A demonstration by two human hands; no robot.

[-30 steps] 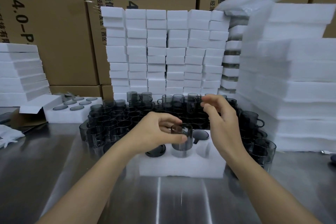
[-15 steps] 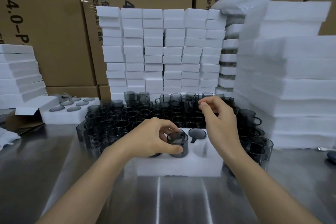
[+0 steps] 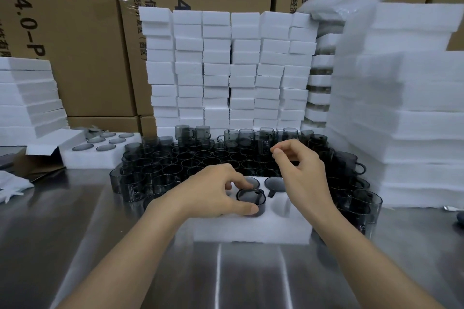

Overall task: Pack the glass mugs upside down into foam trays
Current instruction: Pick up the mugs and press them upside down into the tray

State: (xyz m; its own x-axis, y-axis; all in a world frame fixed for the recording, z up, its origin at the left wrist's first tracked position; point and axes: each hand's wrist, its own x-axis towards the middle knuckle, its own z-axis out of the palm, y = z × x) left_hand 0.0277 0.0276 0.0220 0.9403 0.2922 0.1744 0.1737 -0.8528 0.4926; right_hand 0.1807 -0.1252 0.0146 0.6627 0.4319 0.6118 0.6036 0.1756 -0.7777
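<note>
head view — left grip [image 3: 216,193] around upturned mug [image 3: 251,202] in foam tray [image 3: 251,232], right grip [image 3: 298,170] loosely curled, empty — bare pocket [image 3: 282,207] alongside

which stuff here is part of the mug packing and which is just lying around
In the job:
- left hand pressing a mug into the foam tray
- right hand over the loose mugs
- filled tray
- foam stacks

Lying about:
- cardboard boxes
- white cloth
</note>
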